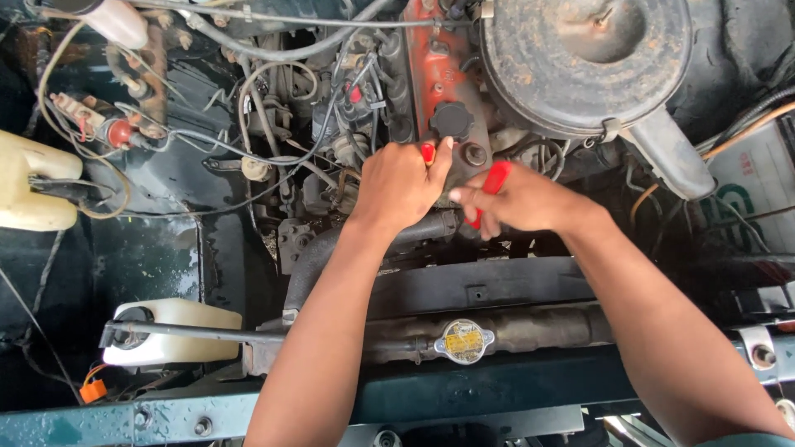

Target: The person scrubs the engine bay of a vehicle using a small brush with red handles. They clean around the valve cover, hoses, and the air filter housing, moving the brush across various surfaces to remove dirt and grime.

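Working in the engine, the left hand (397, 186) grips a red tool (428, 153); the right hand (517, 201) pinches maybe red pliers (494, 182) nearby.

I am looking straight down into an open engine bay (207, 248) painted dark green, its metal dusty and wet in patches. Daylight falls evenly from above. A big round air cleaner (580, 58), rusty and grey, sits at the top right over a faded red engine cover (435, 74) with a black cap (451, 120). Tangled wires and hoses (273, 108) fill the upper middle. A yellowed plastic tank (29, 186) hangs at the far left, and a white tank (178, 331) sits lower left. The radiator cap (464, 341) shows on the radiator near the bottom, above the green front crossbar (166, 418).
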